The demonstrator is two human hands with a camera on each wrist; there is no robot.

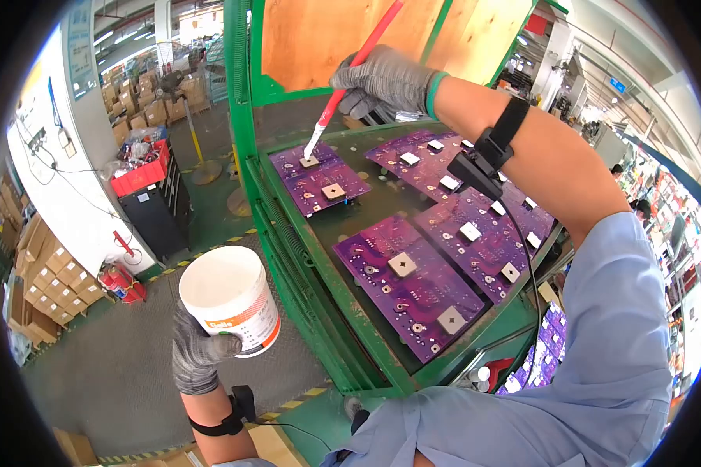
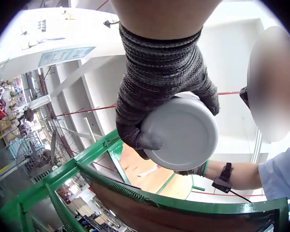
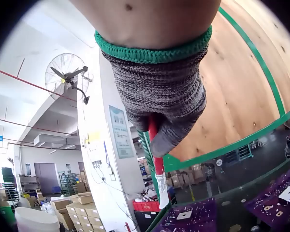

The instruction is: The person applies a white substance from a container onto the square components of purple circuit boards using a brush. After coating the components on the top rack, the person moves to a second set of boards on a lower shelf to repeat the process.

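The gloved right hand (image 1: 389, 82) grips a red-handled brush (image 1: 350, 74) whose white tip meets a small square part (image 1: 309, 162) near the top of the upper-left purple circuit board (image 1: 319, 180). In the right wrist view, the fingers of the right hand (image 3: 159, 101) curl round the brush (image 3: 159, 166), which points down. A white tub (image 1: 230, 300) with an orange label is held by the gloved left hand (image 1: 199, 350), its thumb across the label side. The left wrist view shows the left hand (image 2: 159, 87) round the tub's grey base (image 2: 181, 133).
Several more purple boards (image 1: 409, 284) with square parts lie in the green frame (image 1: 382, 366). An upright wood panel (image 1: 319, 47) stands behind. To the left are a red bin (image 1: 142, 175) on a black cabinet, stacked cartons (image 1: 58, 280) and fire extinguishers (image 1: 122, 282).
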